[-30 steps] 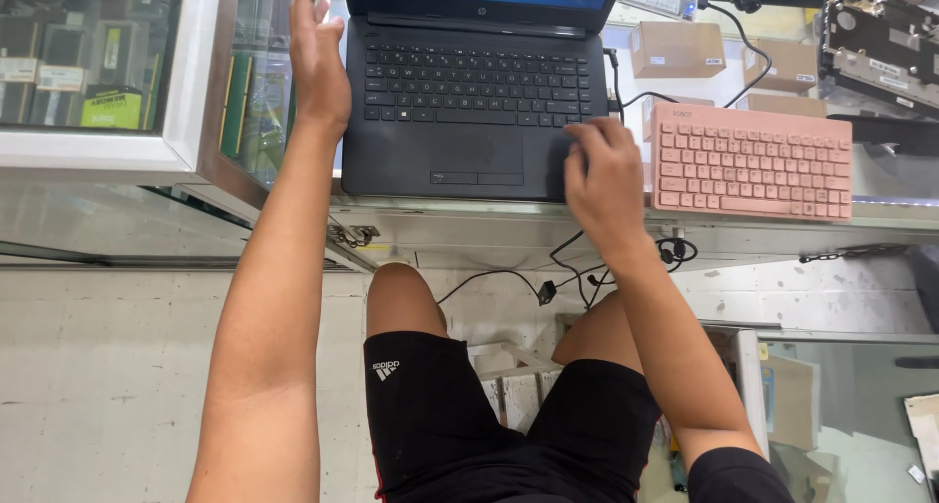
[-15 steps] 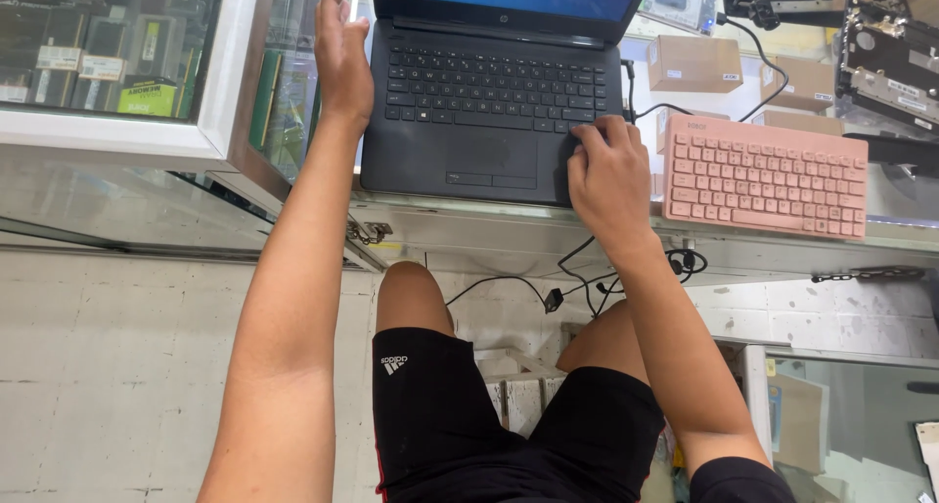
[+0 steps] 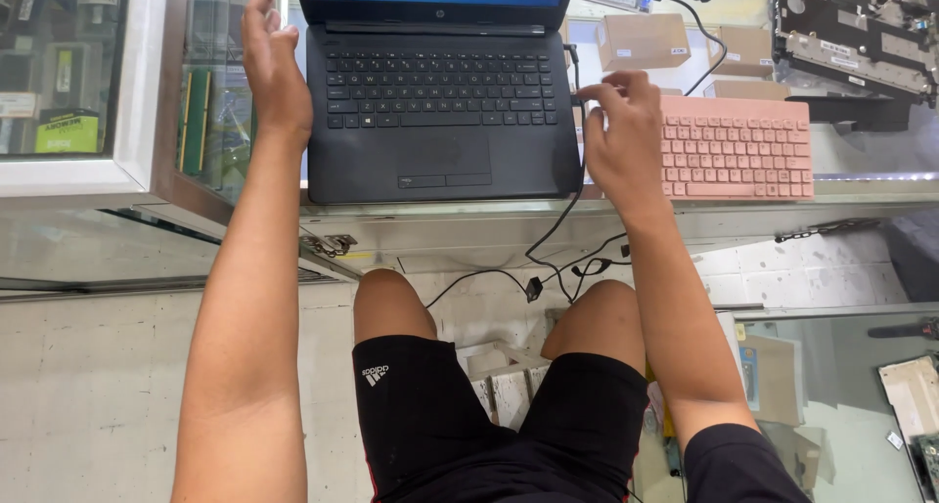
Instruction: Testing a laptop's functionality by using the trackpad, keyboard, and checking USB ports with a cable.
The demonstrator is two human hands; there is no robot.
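A black laptop (image 3: pixel 440 102) stands open on a glass counter (image 3: pixel 469 224), its screen lit blue. My left hand (image 3: pixel 272 68) lies flat beside the laptop's left edge, fingers stretched out and holding nothing. My right hand (image 3: pixel 621 136) is at the laptop's right edge, between it and a pink keyboard (image 3: pixel 738 146). Its thumb and forefinger pinch a black cable plug (image 3: pixel 577 99) at the laptop's side. The black cable (image 3: pixel 548 234) runs down over the counter's front edge toward my knees.
Small cardboard boxes (image 3: pixel 641 39) and a bare laptop chassis (image 3: pixel 851 34) lie behind the keyboard. A glass display case (image 3: pixel 88 83) with boxed parts stands at the left. More cables (image 3: pixel 587 266) hang under the counter, with papers by my legs.
My right hand has left the laptop's front right corner and moved up along its right edge to the cable plug. My left hand has stayed beside the left edge.
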